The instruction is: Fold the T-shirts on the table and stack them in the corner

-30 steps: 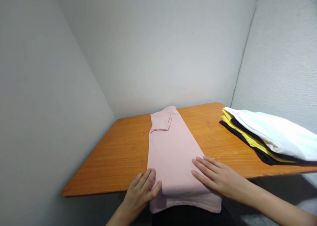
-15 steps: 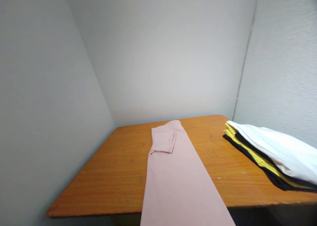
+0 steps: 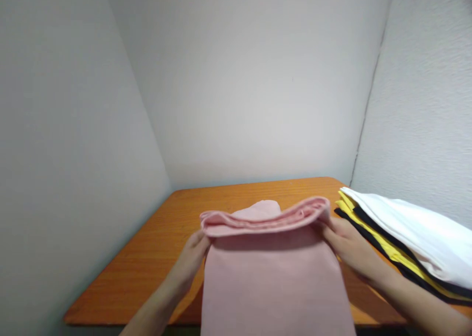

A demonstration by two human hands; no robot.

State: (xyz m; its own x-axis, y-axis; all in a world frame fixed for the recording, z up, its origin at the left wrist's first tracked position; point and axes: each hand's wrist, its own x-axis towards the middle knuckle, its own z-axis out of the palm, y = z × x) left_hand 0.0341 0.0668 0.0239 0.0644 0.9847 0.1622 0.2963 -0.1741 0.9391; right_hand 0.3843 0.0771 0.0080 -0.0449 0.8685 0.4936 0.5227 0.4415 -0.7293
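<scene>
Partly, pink cloth hides left hand and right hand.

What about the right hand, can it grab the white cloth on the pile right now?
Probably not without letting go: the right hand is busy holding the pink cloth. Nothing covers the white cloth nearby, though.

From above and behind the fingers, the head view looks forward and down, fairly close, over the bench to the wall beyond them.
</scene>
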